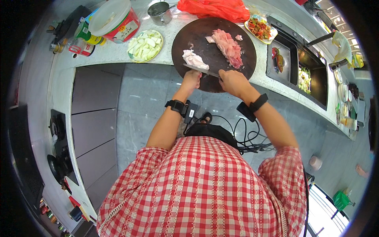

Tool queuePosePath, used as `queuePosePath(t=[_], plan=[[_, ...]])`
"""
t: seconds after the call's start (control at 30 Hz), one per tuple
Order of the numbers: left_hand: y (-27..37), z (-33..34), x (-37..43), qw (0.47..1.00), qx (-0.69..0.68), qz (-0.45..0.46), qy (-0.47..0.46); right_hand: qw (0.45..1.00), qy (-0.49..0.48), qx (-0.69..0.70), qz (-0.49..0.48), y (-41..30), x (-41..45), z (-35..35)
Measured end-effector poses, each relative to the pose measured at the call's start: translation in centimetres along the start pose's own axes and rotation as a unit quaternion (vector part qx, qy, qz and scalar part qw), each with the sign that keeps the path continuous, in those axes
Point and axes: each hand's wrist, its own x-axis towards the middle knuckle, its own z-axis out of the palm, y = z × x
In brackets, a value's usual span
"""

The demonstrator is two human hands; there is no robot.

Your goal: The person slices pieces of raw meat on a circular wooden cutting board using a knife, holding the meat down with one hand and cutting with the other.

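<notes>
A round dark chopping board [213, 54] lies on the counter, reaching past its front edge. My right hand [235, 83] is closed on the handle of a kitchen knife [201, 70], whose blade points left across the board. At the board's lower left is my left hand [192, 79], fingers curled near the blade; whether it pinches something is hidden. Just beyond the blade lies a pale, whitish piece of fatty meat [195, 60]. Pink raw meat [227, 47] in a long heap rests on the board's right half, with a small scrap [239, 37] beside it.
Left of the board are a plate of cut pale green vegetable [145, 45], a lidded tub [121, 26] and a metal cup [160, 14]. Behind it lies a red plastic bag [214, 10]. Rightward are a plate of chopped peppers [260, 29] and a double sink [282, 77].
</notes>
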Motion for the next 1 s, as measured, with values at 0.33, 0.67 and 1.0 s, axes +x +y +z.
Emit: queuePosePath(t=[0.33,0.67,1.0], plan=[[1.9,-2.5,-0.6,0.999,0.027,0.016,0.011,0.998,0.014,0.06,0.023,-0.1,2.6,0.3],[4.0,0.2,-0.6,0.977,0.12,0.041,0.171,0.995,-0.001,0.089,0.045,-0.5,2.8,1.1],[3.0,2.3,2.0,0.994,-0.095,-0.062,0.003,0.999,0.03,0.024,0.037,0.1,0.1,-1.1]])
